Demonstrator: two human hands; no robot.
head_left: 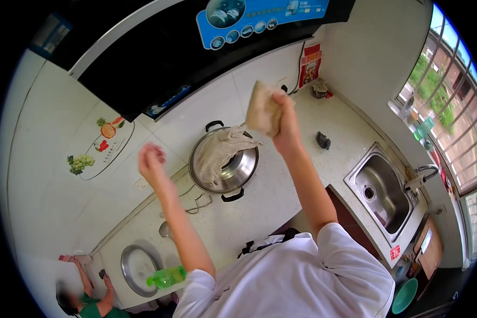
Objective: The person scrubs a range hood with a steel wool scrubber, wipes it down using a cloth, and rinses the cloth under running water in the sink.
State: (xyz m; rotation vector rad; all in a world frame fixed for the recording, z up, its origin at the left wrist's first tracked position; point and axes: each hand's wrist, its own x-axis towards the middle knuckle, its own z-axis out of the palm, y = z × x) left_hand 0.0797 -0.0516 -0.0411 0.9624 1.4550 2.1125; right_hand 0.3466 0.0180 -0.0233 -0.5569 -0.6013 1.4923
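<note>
My right hand (pixel 287 123) is raised over the counter, its fingers closed on a folded beige cloth (pixel 263 110). My left hand (pixel 152 161) is lifted in front of the tiled wall, its fingers loosely bent and slightly blurred, with nothing seen in them. Between the two hands stands a wide steel pot (pixel 238 177) with black handles and a domed lid. A second beige cloth (pixel 217 153) lies crumpled over the lid, covering much of its left and upper part.
A steel sink (pixel 387 191) is at the right, with a dark lump (pixel 323 140) nearby. Left of the pot are a cable (pixel 200 204), a ladle (pixel 165 229), a round metal tray (pixel 132 270) and a green bottle (pixel 167 276). Another person (pixel 90 302) is at lower left. A range hood (pixel 159 58) hangs above.
</note>
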